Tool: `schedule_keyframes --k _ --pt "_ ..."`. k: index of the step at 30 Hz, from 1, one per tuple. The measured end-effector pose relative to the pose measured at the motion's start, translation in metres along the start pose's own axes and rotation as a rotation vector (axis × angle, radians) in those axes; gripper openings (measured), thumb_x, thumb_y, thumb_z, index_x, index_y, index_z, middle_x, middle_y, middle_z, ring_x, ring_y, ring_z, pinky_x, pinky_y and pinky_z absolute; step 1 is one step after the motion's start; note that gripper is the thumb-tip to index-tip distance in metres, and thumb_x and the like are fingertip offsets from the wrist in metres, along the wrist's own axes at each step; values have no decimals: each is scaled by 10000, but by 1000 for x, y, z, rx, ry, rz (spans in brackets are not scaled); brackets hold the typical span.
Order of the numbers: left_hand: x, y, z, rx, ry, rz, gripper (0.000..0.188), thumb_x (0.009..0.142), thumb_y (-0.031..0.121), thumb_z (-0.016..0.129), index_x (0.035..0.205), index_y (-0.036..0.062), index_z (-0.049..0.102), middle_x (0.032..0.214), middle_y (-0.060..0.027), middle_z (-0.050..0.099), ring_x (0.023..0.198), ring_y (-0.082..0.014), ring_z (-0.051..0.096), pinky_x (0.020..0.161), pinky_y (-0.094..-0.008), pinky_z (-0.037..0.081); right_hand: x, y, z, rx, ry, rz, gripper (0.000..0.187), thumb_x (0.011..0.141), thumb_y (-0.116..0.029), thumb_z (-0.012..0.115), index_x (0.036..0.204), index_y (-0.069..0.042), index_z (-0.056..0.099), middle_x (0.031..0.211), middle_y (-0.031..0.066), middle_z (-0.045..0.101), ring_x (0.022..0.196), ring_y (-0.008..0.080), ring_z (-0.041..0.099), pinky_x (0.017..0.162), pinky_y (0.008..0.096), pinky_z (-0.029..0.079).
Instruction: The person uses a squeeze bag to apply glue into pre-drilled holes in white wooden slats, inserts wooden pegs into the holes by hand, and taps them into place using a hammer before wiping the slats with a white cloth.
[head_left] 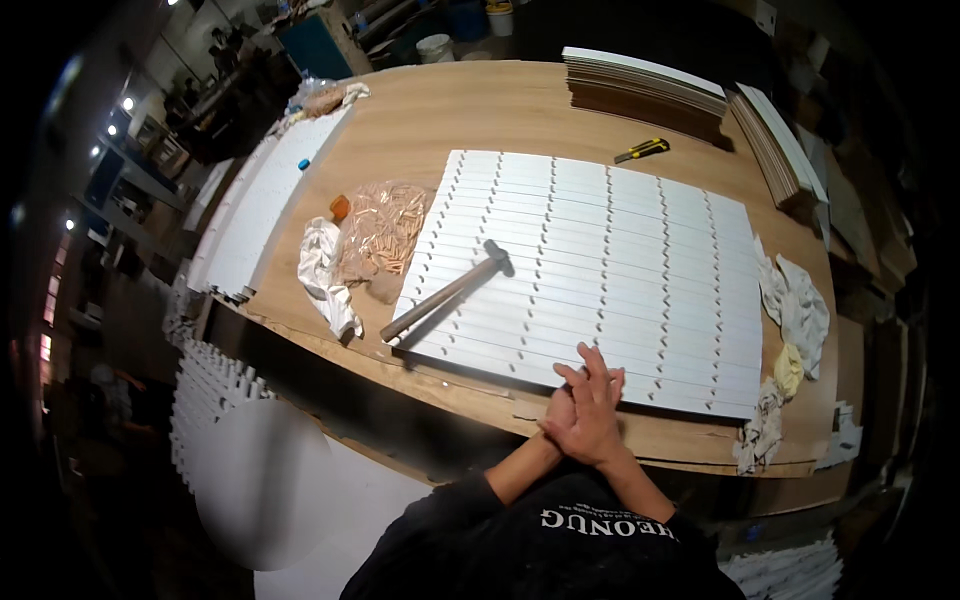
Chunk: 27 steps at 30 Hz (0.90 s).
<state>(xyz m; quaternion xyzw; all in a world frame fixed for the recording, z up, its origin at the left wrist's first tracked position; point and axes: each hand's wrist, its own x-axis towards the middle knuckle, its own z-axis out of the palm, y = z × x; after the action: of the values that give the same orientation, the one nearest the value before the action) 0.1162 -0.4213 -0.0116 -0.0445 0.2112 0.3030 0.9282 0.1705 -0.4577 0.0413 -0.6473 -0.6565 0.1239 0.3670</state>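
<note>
My two hands are together over the near edge of the table, in front of the white panel strips (640,290). My right hand (592,420) lies across my left hand (560,407), its fingers stretched out and apart with nothing in them. Most of the left hand's fingers are hidden behind the right. The strips lie side by side, with several rows of small wooden dowels standing up from them. A hammer (450,291) with a wooden handle rests on their left part, away from both hands.
Left of the strips are a clear bag of wooden dowels (385,232), an orange cap (340,207) and a white cloth (322,268). A yellow-and-black utility knife (642,151) lies beyond, near stacked boards (645,95). Crumpled cloths (800,312) sit along the right edge.
</note>
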Motion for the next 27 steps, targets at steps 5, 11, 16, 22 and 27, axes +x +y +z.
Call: schedule_keyframes --k 5,11,16,22,27 --pt "-27 120 -49 -91 -37 -64 203 960 276 449 1000 100 542 801 11 582 573 -86 455 515 -230 391 59 -49 50 272 40 -128 486 765 -329 698 1151 -63 566 1310 211 454 1244 377 408 1042 492 273" --pt "-31 328 -20 524 194 796 149 950 190 487 866 87 556 605 40 468 467 -37 405 381 -161 298 74 -48 86 447 183 203 289 774 -66 661 1058 -58 604 1098 126 591 1066 291 555 895 358 447" --pt "6 471 -45 1228 485 1006 238 946 267 507 924 43 583 787 -39 593 700 -99 551 611 -235 453 71 -9 111 397 245 422 209 807 -58 632 1016 -53 616 1022 80 604 945 196 572 811 295 454" --pt "-39 477 -46 1252 438 1144 244 960 216 511 1008 12 637 830 -37 646 656 -86 576 597 -230 479 89 55 129 328 331 522 206 834 -41 600 1040 -35 606 1004 91 604 930 201 577 853 305 452" --pt "-111 492 -144 1902 1187 1473 269 845 187 637 1038 0 642 895 -148 658 805 -316 613 717 -359 505 100 62 136 40 336 520 116 847 -76 586 957 -63 622 926 63 603 845 169 579 716 277 468"
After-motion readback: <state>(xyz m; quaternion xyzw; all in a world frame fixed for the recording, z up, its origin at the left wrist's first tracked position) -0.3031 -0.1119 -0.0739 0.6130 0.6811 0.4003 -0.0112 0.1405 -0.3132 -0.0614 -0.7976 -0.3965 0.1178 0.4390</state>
